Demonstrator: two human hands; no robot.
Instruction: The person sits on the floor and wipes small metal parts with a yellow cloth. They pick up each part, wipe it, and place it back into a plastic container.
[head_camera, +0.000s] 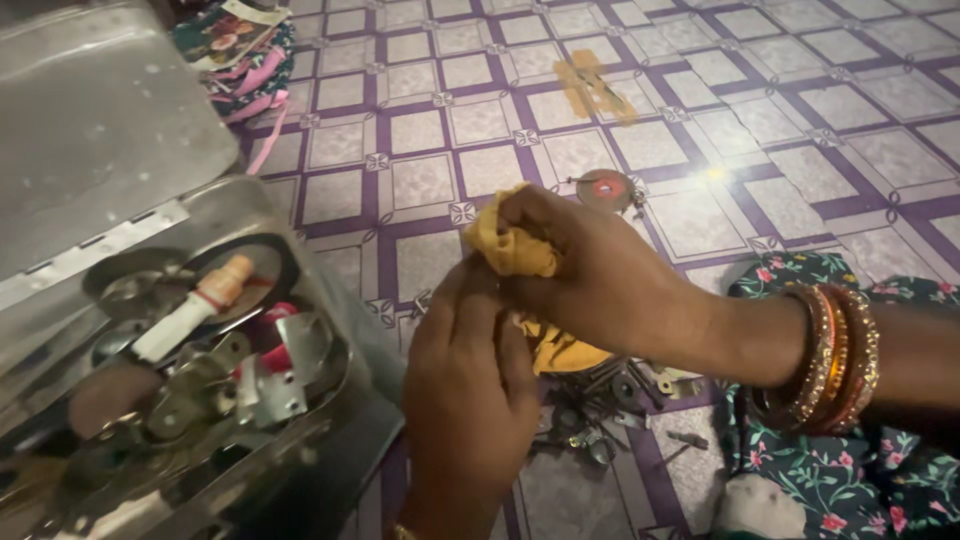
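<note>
Near the centre of the frame the right hand (590, 275) was closed around a crumpled mustard-yellow cloth (510, 245), bunching it in the fingers, with stacked red and gold bangles (830, 360) on that wrist at the right. The left hand (470, 380), coming up from the lower middle, had its fingers curled against the lower part of the same cloth; it seemed to pinch something small inside the folds, though the cloth hid it and I could not tell what.

Just below and right of the hands lay a loose scatter of small dark metal screws and fittings (600, 400) on the purple-and-white patterned tile floor (700, 90). A trailing corner of the cloth hung near that scatter, so a sweep of it could likely drag pieces off across the tiles, where the busy pattern would make them hard to find. Anything small held in the folds could also slip out if either grip loosened.

Above the right hand, a round grey disc with a red centre (606, 188) lay apart on the floor. At the left of the frame stood an open metal box (330, 440) with its hinged lid raised, crowded with metal parts and a white plastic piece with an orange tip (195, 305); a left elbow or forearm knocking its near edge could probably tip or spill it.
</note>
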